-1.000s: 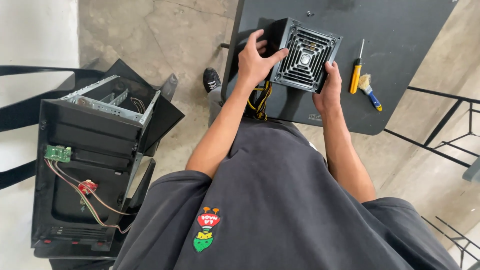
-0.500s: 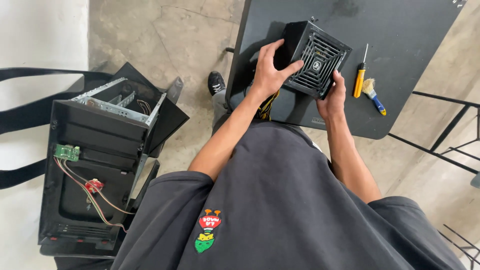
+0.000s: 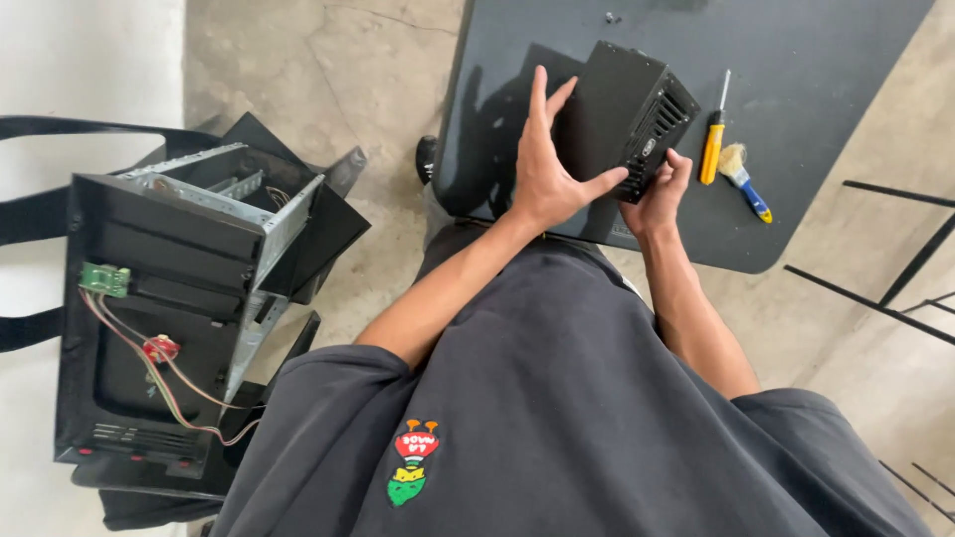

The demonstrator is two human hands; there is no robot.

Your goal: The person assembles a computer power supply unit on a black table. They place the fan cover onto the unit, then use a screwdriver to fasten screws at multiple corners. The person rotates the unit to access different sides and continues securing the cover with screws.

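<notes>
The person's dark T-shirt (image 3: 557, 418) is filling the near view, both forearms reaching out to the near edge of the dark table (image 3: 826, 89). The left hand (image 3: 545, 169) is pressing flat, fingers spread, against the side of a black power supply unit (image 3: 622, 114), while the right hand (image 3: 665, 184) is curling around its grilled end. The unit is tilting above the table's near edge. Further right a yellow-handled screwdriver (image 3: 713, 139) and a small brush (image 3: 744, 177) are lying. An opened computer case (image 3: 169, 298) is sitting on the floor at left.
</notes>
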